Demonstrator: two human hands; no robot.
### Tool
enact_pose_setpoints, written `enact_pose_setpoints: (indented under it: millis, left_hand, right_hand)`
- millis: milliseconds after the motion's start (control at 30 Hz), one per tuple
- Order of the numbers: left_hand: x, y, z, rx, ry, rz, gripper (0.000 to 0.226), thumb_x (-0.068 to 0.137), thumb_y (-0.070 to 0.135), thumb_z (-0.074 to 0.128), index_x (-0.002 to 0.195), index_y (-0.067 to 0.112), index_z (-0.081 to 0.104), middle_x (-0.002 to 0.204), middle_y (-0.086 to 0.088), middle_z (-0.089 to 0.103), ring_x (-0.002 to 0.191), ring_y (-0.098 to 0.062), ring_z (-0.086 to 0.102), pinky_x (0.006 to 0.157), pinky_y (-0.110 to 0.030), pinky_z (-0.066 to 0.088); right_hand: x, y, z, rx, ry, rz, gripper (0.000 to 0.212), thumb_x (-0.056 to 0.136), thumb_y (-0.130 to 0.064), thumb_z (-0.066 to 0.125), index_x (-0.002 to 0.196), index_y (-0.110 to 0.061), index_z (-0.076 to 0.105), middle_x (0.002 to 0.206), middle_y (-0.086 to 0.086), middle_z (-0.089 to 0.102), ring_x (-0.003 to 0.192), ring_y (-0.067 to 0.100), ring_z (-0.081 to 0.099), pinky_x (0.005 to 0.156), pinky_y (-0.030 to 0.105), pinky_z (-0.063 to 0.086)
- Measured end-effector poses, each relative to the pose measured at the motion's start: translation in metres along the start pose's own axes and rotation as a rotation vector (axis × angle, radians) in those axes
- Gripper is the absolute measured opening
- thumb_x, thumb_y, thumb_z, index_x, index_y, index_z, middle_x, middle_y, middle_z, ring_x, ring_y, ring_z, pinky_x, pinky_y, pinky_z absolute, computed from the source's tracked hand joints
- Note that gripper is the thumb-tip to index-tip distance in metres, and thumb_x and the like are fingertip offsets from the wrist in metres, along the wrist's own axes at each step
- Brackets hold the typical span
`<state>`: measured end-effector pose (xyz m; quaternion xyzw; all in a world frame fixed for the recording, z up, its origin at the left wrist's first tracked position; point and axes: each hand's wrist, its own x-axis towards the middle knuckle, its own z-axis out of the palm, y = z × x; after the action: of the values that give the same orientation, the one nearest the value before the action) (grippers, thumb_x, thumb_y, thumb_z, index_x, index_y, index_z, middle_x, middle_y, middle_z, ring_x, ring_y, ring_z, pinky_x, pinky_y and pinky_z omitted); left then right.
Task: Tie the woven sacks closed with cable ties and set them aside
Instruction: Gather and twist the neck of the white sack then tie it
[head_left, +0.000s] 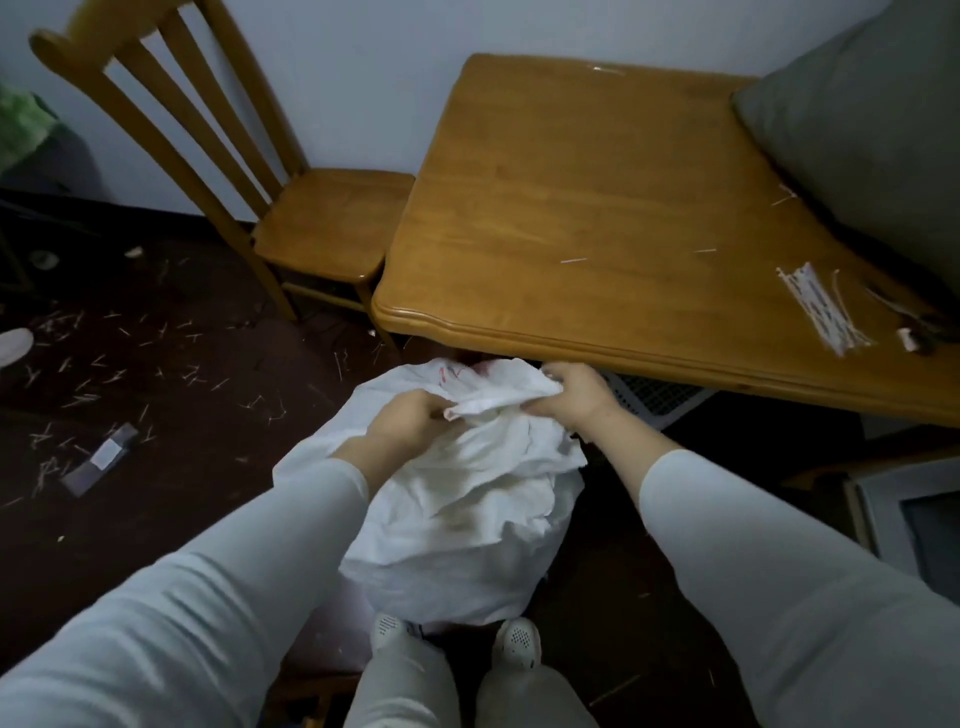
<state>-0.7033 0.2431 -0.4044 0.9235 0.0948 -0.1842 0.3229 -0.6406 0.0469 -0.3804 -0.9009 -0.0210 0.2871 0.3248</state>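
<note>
A full white woven sack (467, 514) stands on the dark floor between my feet, just in front of the table edge. My left hand (410, 415) grips the crumpled fabric at the sack's mouth from the left. My right hand (574, 392) pinches the same bunched top from the right. The mouth is gathered between both hands. A bundle of white cable ties (821, 309) lies on the table at the right, apart from both hands.
A wooden table (597, 208) fills the upper right, with a grey cushion (872, 130) on its far corner. A wooden chair (322, 218) stands to the left of it. Cut tie ends litter the floor (130, 374), beside a small flat packet (101, 457).
</note>
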Motion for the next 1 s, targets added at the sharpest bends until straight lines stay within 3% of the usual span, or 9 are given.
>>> enact_pose_setpoints:
  millis: [67, 133, 233, 367, 467, 567, 733, 833, 1000]
  left_hand:
    - [0.008, 0.009, -0.017, -0.104, 0.03, 0.015, 0.026, 0.091, 0.025, 0.058, 0.108, 0.01, 0.071, 0.092, -0.008, 0.068, 0.086, -0.021, 0.06, 0.074, -0.027, 0.043]
    - [0.015, 0.017, -0.036, -0.154, 0.063, 0.047, 0.026, 0.092, 0.025, 0.057, 0.111, 0.012, 0.069, 0.093, 0.001, 0.063, 0.087, -0.014, 0.056, 0.075, -0.026, 0.04]
    - [0.025, 0.017, -0.057, -0.142, 0.157, 0.139, 0.026, 0.091, 0.023, 0.057, 0.108, 0.007, 0.07, 0.099, 0.004, 0.054, 0.095, -0.009, 0.047, 0.082, -0.023, 0.037]
    - [0.036, 0.008, -0.084, -0.183, 0.227, 0.099, 0.027, 0.091, 0.03, 0.057, 0.102, 0.009, 0.07, 0.105, 0.001, 0.042, 0.094, -0.013, 0.044, 0.084, -0.025, 0.034]
    - [0.045, 0.001, -0.103, -0.259, 0.159, 0.12, 0.023, 0.09, 0.026, 0.057, 0.08, 0.009, 0.067, 0.088, -0.006, 0.051, 0.076, -0.014, 0.049, 0.075, -0.03, 0.037]
    - [0.052, -0.001, -0.118, -0.405, 0.059, 0.084, 0.029, 0.087, 0.021, 0.057, 0.073, -0.003, 0.065, 0.073, -0.007, 0.054, 0.072, -0.018, 0.051, 0.069, -0.031, 0.041]
    - [0.056, 0.003, -0.14, -0.496, -0.054, 0.088, 0.022, 0.087, 0.013, 0.054, 0.072, -0.001, 0.064, 0.073, -0.007, 0.054, 0.071, -0.016, 0.05, 0.066, -0.027, 0.042]
    - [0.06, 0.004, -0.158, -0.659, -0.016, 0.081, 0.024, 0.087, 0.016, 0.057, 0.063, 0.012, 0.057, 0.068, -0.003, 0.052, 0.066, -0.015, 0.048, 0.063, -0.025, 0.04]
    - [0.061, 0.014, -0.186, -0.541, 0.065, 0.209, 0.02, 0.091, 0.029, 0.05, 0.08, 0.013, 0.056, 0.074, -0.005, 0.05, 0.068, -0.015, 0.047, 0.062, -0.028, 0.039]
  right_hand:
    - [0.0, -0.013, -0.017, 0.006, 0.073, -0.036, 0.031, 0.085, -0.026, 0.064, 0.116, -0.023, 0.065, 0.11, 0.0, 0.061, 0.097, 0.025, 0.06, 0.074, 0.035, 0.05]
    - [0.003, -0.027, -0.028, -0.08, 0.106, -0.049, 0.013, 0.089, -0.03, 0.06, 0.083, -0.027, 0.071, 0.087, 0.0, 0.062, 0.07, 0.021, 0.056, 0.057, 0.03, 0.044]
    - [0.005, -0.049, -0.042, -0.092, 0.236, -0.06, 0.043, 0.086, -0.036, 0.062, 0.046, -0.026, 0.051, 0.061, 0.001, 0.054, 0.065, 0.021, 0.055, 0.058, 0.028, 0.043]
    - [-0.005, -0.072, -0.059, -0.143, 0.427, -0.061, 0.017, 0.087, -0.035, 0.061, 0.1, -0.029, 0.07, 0.13, -0.001, 0.051, 0.126, 0.022, 0.042, 0.104, 0.044, 0.038]
    - [-0.019, -0.085, -0.051, -0.145, 0.635, -0.191, 0.013, 0.085, -0.024, 0.06, 0.095, -0.024, 0.068, 0.11, 0.0, 0.061, 0.107, 0.02, 0.055, 0.086, 0.037, 0.048]
    - [-0.029, -0.104, -0.026, -0.105, 0.579, -0.242, 0.013, 0.081, -0.023, 0.061, 0.091, -0.02, 0.069, 0.092, -0.001, 0.068, 0.092, 0.02, 0.063, 0.078, 0.034, 0.05]
    - [-0.018, -0.131, 0.012, -0.194, 0.402, -0.094, 0.059, 0.079, -0.05, 0.066, 0.128, -0.021, 0.052, 0.134, -0.004, 0.054, 0.124, 0.018, 0.05, 0.1, 0.037, 0.043]
    - [-0.015, -0.143, 0.024, -0.167, 0.398, -0.058, 0.074, 0.073, -0.055, 0.069, 0.135, -0.021, 0.045, 0.135, -0.002, 0.054, 0.125, 0.02, 0.048, 0.102, 0.039, 0.041]
    - [-0.018, -0.16, 0.03, -0.127, 0.481, -0.093, 0.018, 0.089, -0.026, 0.056, 0.099, -0.013, 0.064, 0.095, 0.001, 0.065, 0.099, 0.025, 0.06, 0.077, 0.033, 0.045]
